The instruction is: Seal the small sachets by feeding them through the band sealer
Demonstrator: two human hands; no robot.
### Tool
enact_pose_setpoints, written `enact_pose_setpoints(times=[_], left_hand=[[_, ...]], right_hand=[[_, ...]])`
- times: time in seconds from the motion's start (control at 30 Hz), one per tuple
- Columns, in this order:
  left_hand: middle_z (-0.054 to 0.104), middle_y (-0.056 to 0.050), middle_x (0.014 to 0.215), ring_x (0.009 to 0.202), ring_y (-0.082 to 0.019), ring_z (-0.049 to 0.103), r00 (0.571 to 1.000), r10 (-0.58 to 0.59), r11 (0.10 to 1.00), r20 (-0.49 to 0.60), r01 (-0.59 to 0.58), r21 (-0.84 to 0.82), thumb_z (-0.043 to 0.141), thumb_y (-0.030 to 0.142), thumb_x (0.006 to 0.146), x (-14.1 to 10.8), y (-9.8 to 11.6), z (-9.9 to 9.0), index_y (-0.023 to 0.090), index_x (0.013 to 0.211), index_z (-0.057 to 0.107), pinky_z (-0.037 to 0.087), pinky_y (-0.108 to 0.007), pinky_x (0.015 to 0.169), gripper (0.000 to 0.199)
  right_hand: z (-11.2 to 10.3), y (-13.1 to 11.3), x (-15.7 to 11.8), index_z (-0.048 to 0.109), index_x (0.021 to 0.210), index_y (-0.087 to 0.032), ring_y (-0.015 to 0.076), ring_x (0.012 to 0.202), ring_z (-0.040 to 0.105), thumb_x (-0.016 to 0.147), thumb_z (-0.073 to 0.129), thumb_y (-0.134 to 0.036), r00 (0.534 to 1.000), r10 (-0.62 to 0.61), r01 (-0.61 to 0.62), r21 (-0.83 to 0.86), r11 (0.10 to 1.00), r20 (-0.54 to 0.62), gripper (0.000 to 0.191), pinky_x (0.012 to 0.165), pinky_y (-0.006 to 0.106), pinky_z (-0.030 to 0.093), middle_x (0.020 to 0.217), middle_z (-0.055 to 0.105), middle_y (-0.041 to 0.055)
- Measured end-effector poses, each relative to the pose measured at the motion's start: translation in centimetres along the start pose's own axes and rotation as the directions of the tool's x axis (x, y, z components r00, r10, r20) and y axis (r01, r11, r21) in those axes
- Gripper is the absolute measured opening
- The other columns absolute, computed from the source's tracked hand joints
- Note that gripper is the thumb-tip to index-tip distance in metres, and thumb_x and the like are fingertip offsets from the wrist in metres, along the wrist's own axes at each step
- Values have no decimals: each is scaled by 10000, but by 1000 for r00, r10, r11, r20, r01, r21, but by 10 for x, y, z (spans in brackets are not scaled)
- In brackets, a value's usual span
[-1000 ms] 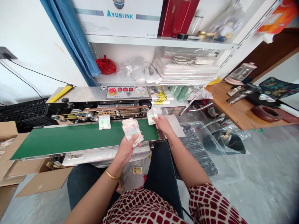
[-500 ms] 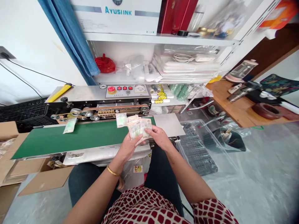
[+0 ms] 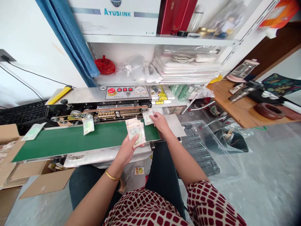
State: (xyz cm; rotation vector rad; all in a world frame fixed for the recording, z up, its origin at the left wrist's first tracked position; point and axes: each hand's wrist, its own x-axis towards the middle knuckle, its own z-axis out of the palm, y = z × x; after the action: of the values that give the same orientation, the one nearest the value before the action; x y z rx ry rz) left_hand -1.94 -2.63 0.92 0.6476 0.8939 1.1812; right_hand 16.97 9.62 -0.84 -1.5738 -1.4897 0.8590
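Observation:
My left hand (image 3: 128, 147) is closed around a small fanned stack of printed plastic packets (image 3: 136, 133), held above the near edge of a green conveyor belt (image 3: 63, 141). To the right, my right hand (image 3: 161, 123) pinches a single packet (image 3: 148, 117) by its edge, its top side at the right end of the sealing machine (image 3: 117, 106). Another packet (image 3: 88, 125) stands at the machine's rollers farther left. One more packet (image 3: 33, 131) lies at the far left end of the belt.
A control panel (image 3: 127, 91) with a red button tops the machine, near a yellow-handled cutter (image 3: 60, 94). Open cardboard boxes (image 3: 44, 185) stand at lower left. A shelf (image 3: 162, 40) hangs behind; a wooden table (image 3: 240, 113) is at right.
My right hand has left the stack and moved up and right to the machine with one packet. Both packets at the machine have travelled left along the belt.

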Motion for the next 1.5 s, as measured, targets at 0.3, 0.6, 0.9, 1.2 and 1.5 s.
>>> enact_pose_setpoints(times=[0.3, 0.6, 0.9, 1.2, 1.5], left_hand=[[681, -98, 1230, 988, -230, 671, 999, 17, 999, 34, -18, 27, 795, 278, 758, 8, -3, 5, 200, 1251, 627, 604, -297, 669, 527], [661, -124, 1295, 1095, -270, 660, 995, -16, 999, 99, 19, -28, 729, 290, 826, 4, -2, 9, 198, 1310, 594, 611, -351, 780, 511], [679, -112, 1256, 1061, -250, 664, 1000, 4, 1000, 7, -4, -11, 775, 317, 787, 8, -3, 13, 191, 1263, 620, 617, -322, 724, 516], [731, -70, 1090, 842, -177, 670, 997, 61, 998, -52, -61, 4, 829, 317, 702, 10, -5, 24, 178, 1098, 701, 516, -231, 572, 439], [719, -61, 1130, 892, -167, 664, 991, 5, 998, -135, -14, -68, 820, 312, 717, 13, -8, 16, 198, 1101, 698, 537, -226, 598, 418]], right_hand=[[-2, -31, -77, 615, 1219, -211, 191, 1061, 630, 904, 570, -488, 919, -181, 49, 356, 933, 350, 422, 938, 308, 481, 1216, 669, 51], [-5, -25, -89, 732, 1019, -190, 196, 916, 630, 933, 515, -531, 956, -72, -53, 410, 910, 284, 413, 817, 277, 481, 983, 724, 7], [-5, -40, -98, 756, 1036, -193, 236, 937, 656, 926, 523, -529, 997, -73, 68, 305, 950, 4, 424, 822, 312, 510, 1002, 744, 30], [11, -36, -98, 663, 1207, -225, 222, 1133, 611, 923, 525, -507, 992, -97, 61, 375, 925, 77, 423, 966, 317, 486, 1212, 683, 51], [7, -24, -92, 703, 989, -179, 207, 884, 640, 874, 599, -529, 979, 8, -91, 399, 912, 204, 383, 799, 294, 499, 936, 720, 26]])
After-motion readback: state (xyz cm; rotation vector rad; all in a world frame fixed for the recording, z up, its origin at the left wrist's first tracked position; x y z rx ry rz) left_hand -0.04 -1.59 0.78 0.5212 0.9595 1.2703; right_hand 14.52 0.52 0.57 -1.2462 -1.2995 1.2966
